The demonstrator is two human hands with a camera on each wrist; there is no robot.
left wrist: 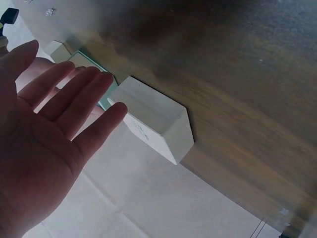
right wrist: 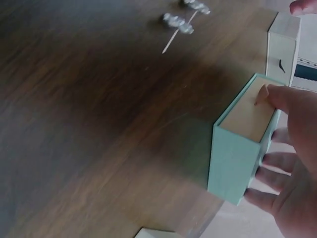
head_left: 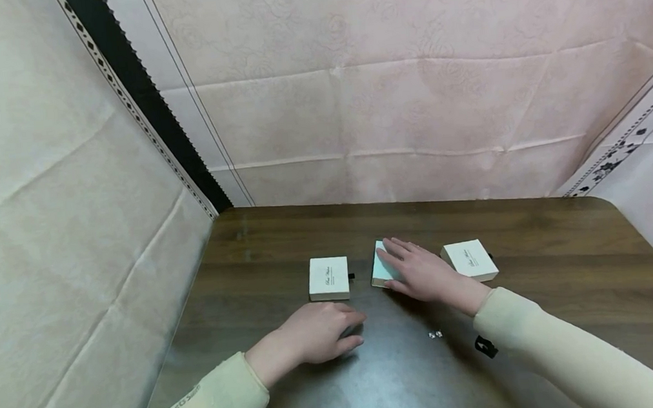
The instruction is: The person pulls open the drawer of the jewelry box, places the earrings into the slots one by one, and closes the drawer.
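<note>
A mint-green box with a beige end lies under my right hand. That hand's fingers spread over its top, and in the right wrist view the thumb bends onto the beige end. My left hand hovers over the table just below a white box, touching nothing; its fingers are relaxed and the palm is bare in the left wrist view. A pair of sparkling stud earrings lies on the table between the forearms; one thin post shows in the right wrist view.
Another white box sits right of the right hand, partly behind it. Both white boxes bear small printed lettering and a black tab at the side. The brown wooden table ends at pale cloth walls at the back and sides.
</note>
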